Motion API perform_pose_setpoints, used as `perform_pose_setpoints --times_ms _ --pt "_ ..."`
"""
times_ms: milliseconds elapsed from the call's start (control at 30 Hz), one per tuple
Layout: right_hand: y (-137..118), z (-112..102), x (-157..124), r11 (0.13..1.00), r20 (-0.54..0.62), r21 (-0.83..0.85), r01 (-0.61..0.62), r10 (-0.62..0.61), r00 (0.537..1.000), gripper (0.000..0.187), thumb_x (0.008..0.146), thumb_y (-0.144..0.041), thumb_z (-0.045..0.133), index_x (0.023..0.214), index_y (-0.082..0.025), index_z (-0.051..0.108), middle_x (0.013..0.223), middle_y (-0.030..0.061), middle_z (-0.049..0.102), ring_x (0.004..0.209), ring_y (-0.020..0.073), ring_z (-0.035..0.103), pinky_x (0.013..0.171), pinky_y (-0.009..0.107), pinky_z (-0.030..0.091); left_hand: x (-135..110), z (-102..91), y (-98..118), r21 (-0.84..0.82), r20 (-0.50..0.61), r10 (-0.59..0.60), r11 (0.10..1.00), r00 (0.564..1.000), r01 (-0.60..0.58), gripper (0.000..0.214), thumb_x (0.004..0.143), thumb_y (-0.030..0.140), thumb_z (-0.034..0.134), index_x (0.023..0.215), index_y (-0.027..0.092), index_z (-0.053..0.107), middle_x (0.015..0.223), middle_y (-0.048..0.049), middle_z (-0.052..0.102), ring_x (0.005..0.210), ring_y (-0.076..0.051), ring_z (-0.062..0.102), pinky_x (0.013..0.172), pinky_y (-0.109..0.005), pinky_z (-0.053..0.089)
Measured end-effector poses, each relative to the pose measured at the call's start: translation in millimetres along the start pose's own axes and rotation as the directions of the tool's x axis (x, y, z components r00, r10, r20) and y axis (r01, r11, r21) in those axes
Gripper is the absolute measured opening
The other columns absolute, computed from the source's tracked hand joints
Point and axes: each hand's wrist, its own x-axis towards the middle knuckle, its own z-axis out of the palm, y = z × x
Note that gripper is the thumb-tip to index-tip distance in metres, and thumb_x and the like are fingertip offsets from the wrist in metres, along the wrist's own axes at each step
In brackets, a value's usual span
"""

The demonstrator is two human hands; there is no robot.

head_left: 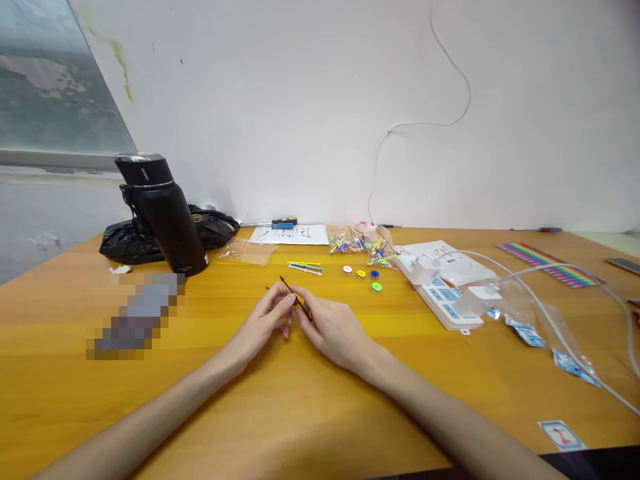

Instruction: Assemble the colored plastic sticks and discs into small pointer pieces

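Between my two hands is a thin dark stick (285, 283) with a pointed tip, tilted up to the left. My left hand (263, 320) is closed, its thumb and fingers pinching the stick near the middle. The fingers of my right hand (335, 327) are closed around its lower part, which they partly hide. Just beyond my hands lie several thin coloured sticks (305, 269) in yellow, blue and white. To their right are small round discs: white (347, 270), yellow (361, 274), blue (375, 274) and green (377, 287).
A black flask (167, 220) stands at the left before a black plastic bag (215, 227). A pixelated item (140, 317) lies nearer. Along the back are a screwdriver (284, 223) and clear bags of coloured parts (345, 241). A power strip (450, 310) with white cables is at right.
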Motion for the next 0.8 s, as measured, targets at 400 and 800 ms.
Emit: perform_pose_setpoints --times_ms 400,800 --pt "8.8 3.5 10.1 0.412 0.149 0.900 -0.145 0.022 0.989 0.043 0.096 -0.048 0.057 0.126 -0.018 0.055 0.069 -0.0019 0.060 0.074 0.0153 0.059 0.077 0.030 0.046 -0.3 -5.8 8.3 0.160 0.162 0.102 0.979 0.982 -0.128 0.034 0.097 0.049 0.052 0.110 0.018 0.057 0.083 -0.0027 0.064 0.080 -0.017 0.059 0.078 -0.030 0.046" --pt "12.2 9.2 5.5 0.091 0.251 0.965 -0.248 -0.022 0.968 0.028 0.091 -0.043 0.069 0.103 -0.019 0.060 0.060 -0.0038 0.060 0.077 0.0157 0.063 0.083 0.030 0.043 -11.6 -11.6 30.9 0.261 0.376 0.078 0.947 0.923 -0.187 0.027 0.102 0.044 0.042 0.105 0.019 0.053 0.096 -0.0070 0.064 0.088 -0.018 0.054 0.085 -0.031 0.041"
